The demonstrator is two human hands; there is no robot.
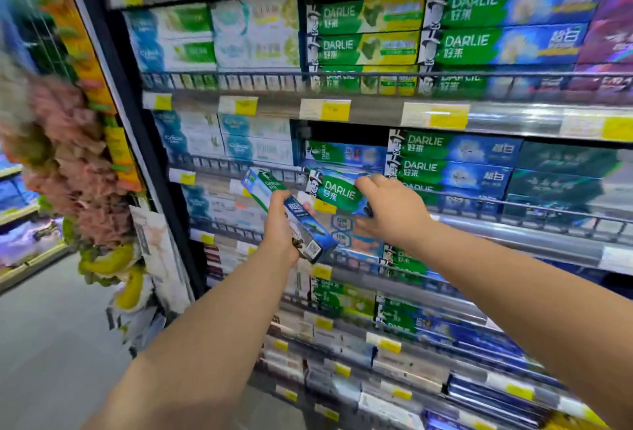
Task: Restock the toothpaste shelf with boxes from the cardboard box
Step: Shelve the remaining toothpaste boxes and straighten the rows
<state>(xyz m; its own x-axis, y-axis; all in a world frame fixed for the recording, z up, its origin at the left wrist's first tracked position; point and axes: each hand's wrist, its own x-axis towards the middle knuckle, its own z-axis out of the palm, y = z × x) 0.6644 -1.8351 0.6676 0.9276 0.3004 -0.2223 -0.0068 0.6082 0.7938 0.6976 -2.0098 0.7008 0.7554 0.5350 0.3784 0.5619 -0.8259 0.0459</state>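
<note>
At mid-shelf height: 2 Darlie boxes in hand, neither yet seated. Right box [337, 191], green end leftward, tilted slightly, right hand [387, 210] clamped on its right part, thumb on top and fingers curled beneath. Just in front of the rail [513, 205], level with the dark gap [342, 133] above a lone blue box [346, 155] on the shelf behind. Left box [291, 215] held diagonally, barcode end down toward the camera, left hand [282, 224] wrapped round its middle. Cardboard box not in view.

Judged step: seating the right box in that gap.

- Level the box first; lift it clear over the rail rather than pushing through.
- Keep the printed face outward and the hatted figure at the left, matching the stack [452, 162] just to the right.
- Lay flat on the lone blue box, then slide back until flush with neighbours.
- Loosen the grip only once fully supported; a long light carton tips forward easily over a rail.
- Hold the left box off to the side, away from the price tags [325, 109], then rotate it to horizontal for the next slot.

Motion blur across much of the shelving; finer label detail unreadable.
</note>
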